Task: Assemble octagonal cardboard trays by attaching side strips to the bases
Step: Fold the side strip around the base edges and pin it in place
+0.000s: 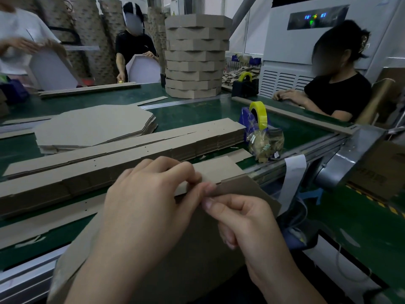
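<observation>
Head view. Left hand (pixel 149 194), fingers curled, pinches a strip (pixel 219 170) against the far edge of a base (pixel 241 189) at the table's (pixel 186 115) near edge. Right hand (pixel 243 224) pinches that base edge between thumb and forefinger, touching the left thumb. Behind lie 1 strip stack (pixel 131 145) and 1 base stack (pixel 94 126); a tray stack (pixel 196 55) stands far.

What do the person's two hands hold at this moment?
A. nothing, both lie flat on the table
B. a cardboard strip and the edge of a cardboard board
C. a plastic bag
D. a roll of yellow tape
B: the left hand curls its fingers over the strip and the right hand pinches the edge of the board beside it. The yellow tape and the plastic bag sit untouched farther off.
</observation>
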The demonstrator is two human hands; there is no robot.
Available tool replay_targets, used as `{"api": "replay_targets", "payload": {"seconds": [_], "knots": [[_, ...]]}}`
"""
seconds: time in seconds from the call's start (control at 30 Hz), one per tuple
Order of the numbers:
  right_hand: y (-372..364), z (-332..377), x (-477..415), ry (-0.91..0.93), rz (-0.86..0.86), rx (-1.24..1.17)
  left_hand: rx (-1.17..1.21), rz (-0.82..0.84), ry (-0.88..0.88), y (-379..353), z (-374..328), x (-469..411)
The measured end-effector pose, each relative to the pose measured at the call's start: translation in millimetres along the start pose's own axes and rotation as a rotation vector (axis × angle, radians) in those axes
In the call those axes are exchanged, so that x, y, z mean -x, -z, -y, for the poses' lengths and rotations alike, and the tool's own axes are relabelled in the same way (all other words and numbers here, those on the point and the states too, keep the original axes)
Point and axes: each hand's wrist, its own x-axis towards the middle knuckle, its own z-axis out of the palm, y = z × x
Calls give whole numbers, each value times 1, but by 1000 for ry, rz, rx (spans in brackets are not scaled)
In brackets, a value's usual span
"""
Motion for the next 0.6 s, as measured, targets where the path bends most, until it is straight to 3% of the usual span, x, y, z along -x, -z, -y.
{"api": "replay_targets", "payload": {"seconds": [0.2, 0.33, 0.4, 0.47, 0.53, 0.6], "knots": [[10, -5, -4, -36, -42, 85, -28, -3, 16, 0, 5, 2], [27, -9, -7, 395, -368, 190, -98, 47, 0, 3, 6, 5], [40, -5, -17, 490, -430, 358, -185, 85, -19, 3, 7, 8], [47, -2, -28, 390, -311, 585, -264, 113, -15, 5, 10, 10], [48, -3, -33, 312, -193, 664, -308, 144, -13, 7, 12, 10], [42, 0, -29, 354, -170, 693, -336, 219, -22, 13, 6, 5]]}}
